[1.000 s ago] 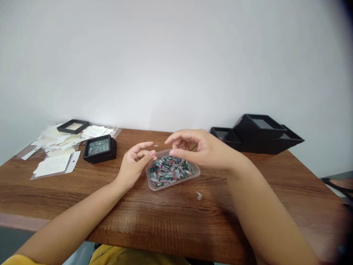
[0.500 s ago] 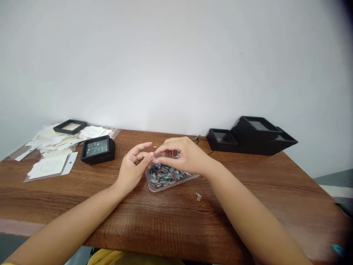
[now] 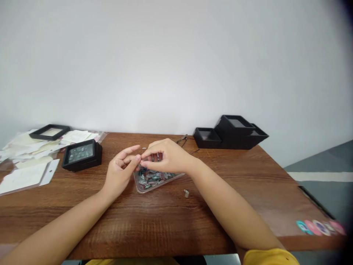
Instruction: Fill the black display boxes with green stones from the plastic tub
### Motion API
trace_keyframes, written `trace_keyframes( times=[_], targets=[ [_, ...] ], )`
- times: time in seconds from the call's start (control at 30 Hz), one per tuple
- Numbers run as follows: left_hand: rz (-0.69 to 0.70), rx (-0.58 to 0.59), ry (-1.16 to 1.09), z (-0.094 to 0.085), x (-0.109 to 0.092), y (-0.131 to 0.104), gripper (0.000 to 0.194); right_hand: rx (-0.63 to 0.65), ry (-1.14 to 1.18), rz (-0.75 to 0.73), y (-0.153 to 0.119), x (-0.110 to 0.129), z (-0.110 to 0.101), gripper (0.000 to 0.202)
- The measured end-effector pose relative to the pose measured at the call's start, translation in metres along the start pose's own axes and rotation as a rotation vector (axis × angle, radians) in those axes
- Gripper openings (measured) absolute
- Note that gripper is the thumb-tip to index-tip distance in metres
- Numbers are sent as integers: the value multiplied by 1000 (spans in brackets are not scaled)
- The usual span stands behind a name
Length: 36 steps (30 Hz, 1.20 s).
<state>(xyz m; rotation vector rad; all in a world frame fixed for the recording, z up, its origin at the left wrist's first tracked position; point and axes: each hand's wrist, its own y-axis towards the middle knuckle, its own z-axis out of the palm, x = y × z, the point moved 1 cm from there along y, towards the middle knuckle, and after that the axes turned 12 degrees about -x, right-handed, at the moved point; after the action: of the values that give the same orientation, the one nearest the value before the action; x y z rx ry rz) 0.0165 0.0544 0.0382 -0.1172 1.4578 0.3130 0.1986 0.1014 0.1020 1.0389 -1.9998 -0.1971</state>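
A clear shallow tray [image 3: 143,190] full of small greenish and clear pieces rests on the wooden table, partly covered by my hands. Over its left end, my left hand [image 3: 120,172] pinches with thumb and index finger. My right hand [image 3: 168,156] meets it from the right, thumb and index fingertips pressed together at the same spot. Whatever lies between the fingertips is too small to make out. A small clear piece [image 3: 186,193] lies on the table to the right of the tray.
At the left, black framed boxes [image 3: 82,154] hold pale green pieces, beside papers in plastic sleeves [image 3: 27,176] and a flat black frame [image 3: 49,132]. Black boxes [image 3: 233,132] stand at the back right, near eyeglasses [image 3: 182,139]. Round stickers [image 3: 320,227] mark the right front edge.
The view has turned to the right, so the table's things appear further left and the stickers show. Both hands keep their fingertips together over the tray.
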Motion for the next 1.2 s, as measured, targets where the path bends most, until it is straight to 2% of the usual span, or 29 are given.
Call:
trace_keyframes(
  times=[0.2, 0.3, 0.4, 0.5, 0.67, 0.83, 1.0, 1.2],
  targets=[
    [172, 3, 35, -7, 6, -1, 50, 6, -5, 53, -1, 1, 2, 16],
    [418, 42, 128, -15, 9, 0, 44, -28, 25, 73, 0, -2, 3, 12],
    [740, 158, 263, -21, 10, 1, 45, -53, 77, 67, 1, -4, 3, 8],
    [916, 225, 333, -24, 9, 3, 54, -88, 147, 72, 2, -4, 1, 12],
    [978, 215, 340, -22, 10, 6, 58, -183, 146, 79, 1, -5, 4, 13],
    [957, 197, 258, -21, 13, 6, 64, -278, 92, 29, 0, -7, 14, 12],
    [963, 202, 147, -21, 15, 9, 70, -320, 2, 0, -1, -9, 22, 15],
    [950, 181, 144, -20, 20, 15, 77, -320, -205, -108, -6, -12, 28, 27]
  ],
)
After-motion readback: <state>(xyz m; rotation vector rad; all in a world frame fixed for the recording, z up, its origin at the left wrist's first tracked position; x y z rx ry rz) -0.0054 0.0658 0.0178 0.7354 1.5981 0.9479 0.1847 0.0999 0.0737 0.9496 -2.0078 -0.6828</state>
